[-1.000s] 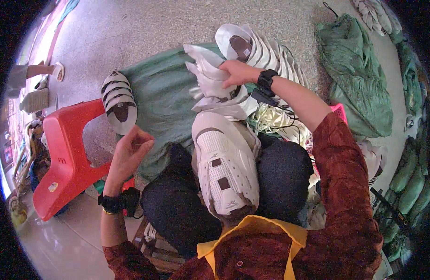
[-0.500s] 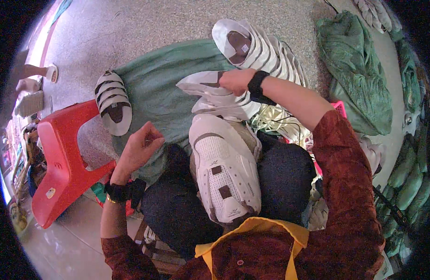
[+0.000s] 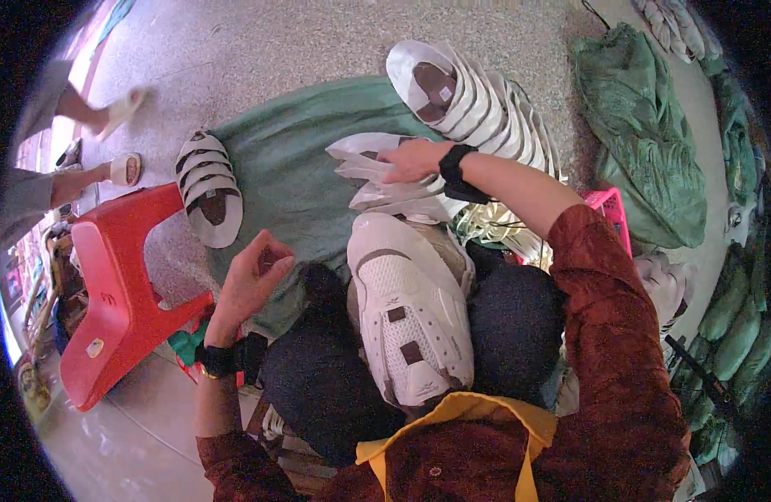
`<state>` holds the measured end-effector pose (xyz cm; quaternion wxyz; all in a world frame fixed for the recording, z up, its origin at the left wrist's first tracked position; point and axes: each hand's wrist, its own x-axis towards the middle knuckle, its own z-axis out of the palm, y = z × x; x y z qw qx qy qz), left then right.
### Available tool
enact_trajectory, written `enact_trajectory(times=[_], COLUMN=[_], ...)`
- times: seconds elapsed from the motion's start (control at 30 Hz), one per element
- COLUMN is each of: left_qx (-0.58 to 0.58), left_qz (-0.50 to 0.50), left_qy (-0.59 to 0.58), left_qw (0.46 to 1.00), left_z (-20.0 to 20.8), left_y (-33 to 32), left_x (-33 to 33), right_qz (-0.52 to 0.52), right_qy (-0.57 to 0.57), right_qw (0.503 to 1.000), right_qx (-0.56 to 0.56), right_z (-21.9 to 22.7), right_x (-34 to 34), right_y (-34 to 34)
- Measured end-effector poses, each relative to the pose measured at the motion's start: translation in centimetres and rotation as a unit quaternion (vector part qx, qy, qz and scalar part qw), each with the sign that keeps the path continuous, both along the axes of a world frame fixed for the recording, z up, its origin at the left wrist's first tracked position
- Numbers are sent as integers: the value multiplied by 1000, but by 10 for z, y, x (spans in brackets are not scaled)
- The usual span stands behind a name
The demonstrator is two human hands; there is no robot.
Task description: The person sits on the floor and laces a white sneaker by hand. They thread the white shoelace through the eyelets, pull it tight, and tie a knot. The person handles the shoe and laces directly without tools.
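Observation:
My right hand (image 3: 412,161) reaches forward, its fingers closed on the edge of a white shoe upper (image 3: 352,145) at the top of a loose, fanned pile. The fingertips are partly hidden there. My left hand (image 3: 256,274) hovers over the green cloth (image 3: 289,167), left of my knees, with its fingers curled in and thumb pressed near them; anything inside is too small to make out. Across my lap, between my knees, lies a white mesh shoe upper (image 3: 406,293) with dark square openings. Neither hand touches it.
Overlapping white uppers form a long row (image 3: 477,105) ahead; a shorter stack (image 3: 210,197) sits left. A red plastic stool (image 3: 109,284) stands at left, near another person's sandalled feet (image 3: 122,171). Green sacks (image 3: 640,134) and a pink basket (image 3: 609,209) are at right.
My right hand has shifted slightly left and down on the pile, and its fingers now point at the top upper. My left hand has moved slightly down. Another person's feet have stepped in at left.

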<state>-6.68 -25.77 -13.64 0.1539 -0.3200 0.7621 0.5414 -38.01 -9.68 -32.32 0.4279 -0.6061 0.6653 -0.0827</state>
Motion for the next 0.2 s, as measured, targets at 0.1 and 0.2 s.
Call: enact_trajectory(times=[0.1,0.2], left_qx=[1,-5], left_qz=[15,7], left_qy=[1,14], left_qw=[1000,1000], left_z=[8,17], left_y=[2,2], left_x=[1,0], right_qz=[101,126], right_qy=[-12,8], right_qw=[995,987], right_qx=[18,100], right_z=[4,-3], right_x=[-2,-2], right_y=[-4,-13])
